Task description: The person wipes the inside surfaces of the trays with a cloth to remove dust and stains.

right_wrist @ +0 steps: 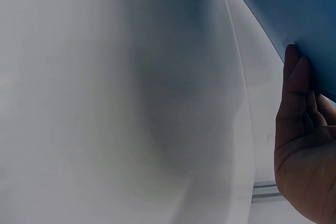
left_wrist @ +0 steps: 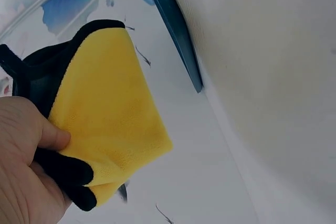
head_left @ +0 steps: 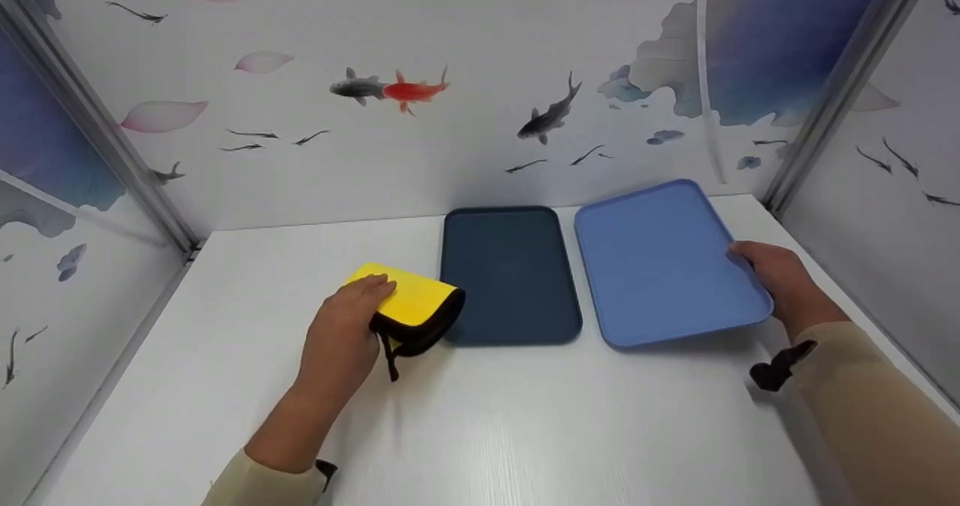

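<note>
A folded yellow cloth point(head_left: 417, 296) with black edging and a small black loop is gripped by my left hand point(head_left: 346, 326), thumb on its face in the left wrist view. It hangs above the table, beside the lower left of a dark teal tray point(head_left: 510, 277) that lies flat. My right hand point(head_left: 784, 277) holds a light blue tray point(head_left: 667, 266) by its right edge. That tray's right side is raised off the table and tilted. In the right wrist view, fingers point(right_wrist: 296, 82) reach under the tray's underside point(right_wrist: 315, 19).
The white table point(head_left: 510, 423) runs back to a wall point(head_left: 465, 146) printed with fish and petals. Printed panels with metal posts point(head_left: 847, 94) stand at both sides. A dark strap piece point(head_left: 780, 367) hangs at the right wrist.
</note>
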